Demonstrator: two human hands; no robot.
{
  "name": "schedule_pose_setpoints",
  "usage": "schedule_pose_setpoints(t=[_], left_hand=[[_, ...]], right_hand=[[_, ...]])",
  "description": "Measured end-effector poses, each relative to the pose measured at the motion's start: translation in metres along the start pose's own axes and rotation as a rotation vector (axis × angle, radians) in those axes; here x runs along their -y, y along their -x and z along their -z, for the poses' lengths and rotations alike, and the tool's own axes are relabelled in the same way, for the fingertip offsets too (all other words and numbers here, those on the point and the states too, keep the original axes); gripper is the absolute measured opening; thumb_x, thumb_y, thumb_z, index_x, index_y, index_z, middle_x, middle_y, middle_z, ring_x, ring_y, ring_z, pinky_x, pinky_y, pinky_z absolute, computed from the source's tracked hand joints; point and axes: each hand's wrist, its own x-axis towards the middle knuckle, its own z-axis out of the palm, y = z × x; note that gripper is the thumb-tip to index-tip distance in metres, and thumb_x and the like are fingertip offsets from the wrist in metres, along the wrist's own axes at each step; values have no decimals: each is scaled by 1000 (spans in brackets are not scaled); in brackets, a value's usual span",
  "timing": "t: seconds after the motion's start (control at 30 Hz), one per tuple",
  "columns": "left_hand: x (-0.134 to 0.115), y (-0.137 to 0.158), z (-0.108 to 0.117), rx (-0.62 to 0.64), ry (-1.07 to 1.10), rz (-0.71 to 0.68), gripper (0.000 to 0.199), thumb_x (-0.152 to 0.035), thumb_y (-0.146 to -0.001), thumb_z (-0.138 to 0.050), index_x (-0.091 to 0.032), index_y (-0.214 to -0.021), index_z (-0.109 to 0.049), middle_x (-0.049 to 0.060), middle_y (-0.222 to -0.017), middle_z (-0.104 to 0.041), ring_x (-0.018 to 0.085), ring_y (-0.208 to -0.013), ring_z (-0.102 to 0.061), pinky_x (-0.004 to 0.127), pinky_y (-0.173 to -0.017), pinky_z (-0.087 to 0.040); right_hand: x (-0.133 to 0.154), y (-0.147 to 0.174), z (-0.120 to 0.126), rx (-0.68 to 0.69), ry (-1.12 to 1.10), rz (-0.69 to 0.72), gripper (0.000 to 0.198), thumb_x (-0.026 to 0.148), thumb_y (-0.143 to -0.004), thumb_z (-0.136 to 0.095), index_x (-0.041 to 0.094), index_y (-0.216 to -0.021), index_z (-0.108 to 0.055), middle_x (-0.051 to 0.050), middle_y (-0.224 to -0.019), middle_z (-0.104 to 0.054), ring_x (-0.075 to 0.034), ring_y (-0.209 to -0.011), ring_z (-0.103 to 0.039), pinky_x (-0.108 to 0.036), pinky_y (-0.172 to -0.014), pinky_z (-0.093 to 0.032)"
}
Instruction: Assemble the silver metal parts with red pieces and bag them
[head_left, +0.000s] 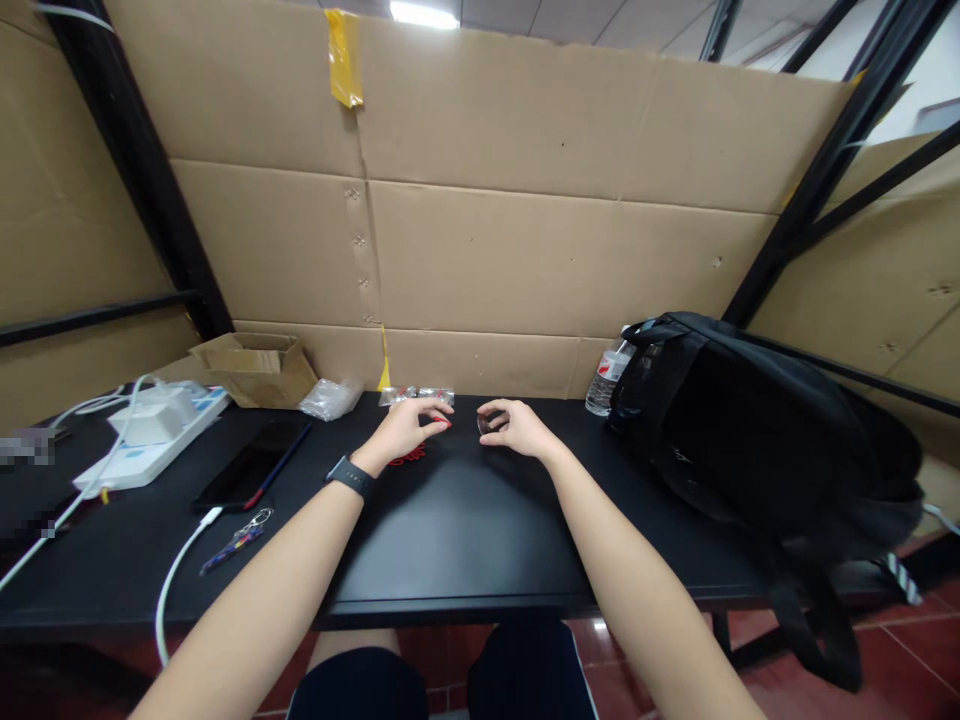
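My left hand [409, 430], with a dark watch on its wrist, is curled over the black table. A small bit of red cord [442, 422] shows between its thumb and fingers. More red cord [411, 456] lies loosely tangled on the table below that hand, partly hidden by it. Across a short gap, my right hand [519, 428] pinches a small, round, dark shiny disc [482, 424] by its edges. The disc faces the left hand, and its details are too small to make out. Small clear packets [417, 394] with red marks lie just beyond my left hand.
On the left are a power strip [169, 440], a phone [251, 465], a keyring [236, 545], a white cable [169, 580], a cardboard box [259, 368] and a crumpled plastic bag [331, 399]. A water bottle [602, 385] and black backpack [757, 430] stand right. Cardboard [487, 260] walls the back.
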Motion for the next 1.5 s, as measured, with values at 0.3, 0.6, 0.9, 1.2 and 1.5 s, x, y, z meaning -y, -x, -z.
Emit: schedule_pose_setpoints(t=[0.3, 0.6, 0.9, 1.2, 1.5], left_hand=[[-17, -3, -11, -97, 116, -28, 20, -39, -87, -67, -22, -91, -76, 4, -96, -77, 23, -93, -70, 37, -93, -51], [-30, -4, -19, -217, 126, -92, 19, -39, -88, -66, -22, -88, -76, 7, -113, -63, 24, -111, -59, 41, -106, -42], [-49, 1, -15, -333, -154, -126, 13, -36, -90, -66, -27, -88, -76, 5, -113, -61, 26, -113, -53, 45, -106, -38], [-43, 0, -26, -329, -125, -75, 13, -33, -91, -64, -25, -88, -74, 5, -109, -63, 25, -111, -54, 45, -104, -38], [-28, -5, -33, -392, 113, -9, 19, -37, -90, -63, -21, -87, -74, 6, -103, -63, 21, -103, -62, 38, -100, -46]], right_hand=[[25, 4, -20, -38, -434, 75, 59, 29, -57, -90, 21, -110, -66, -7, -114, -67, -23, -99, -69, -38, -86, -59], [44, 10, -31, -36, -600, 132, 56, 29, -59, -90, 23, -108, -65, -5, -119, -66, -22, -101, -69, -39, -94, -57], [46, 10, -31, -78, -666, 112, 57, 29, -52, -93, 22, -96, -58, -6, -119, -67, -23, -99, -71, -43, -93, -58], [39, 6, -38, -208, -611, 83, 46, 32, -51, -94, 18, -86, -67, -8, -107, -73, -24, -91, -74, -42, -89, -60], [41, 7, -38, -154, -720, 35, 38, 44, -70, -84, 18, -97, -79, -10, -108, -75, -25, -95, -73, -46, -96, -57]])
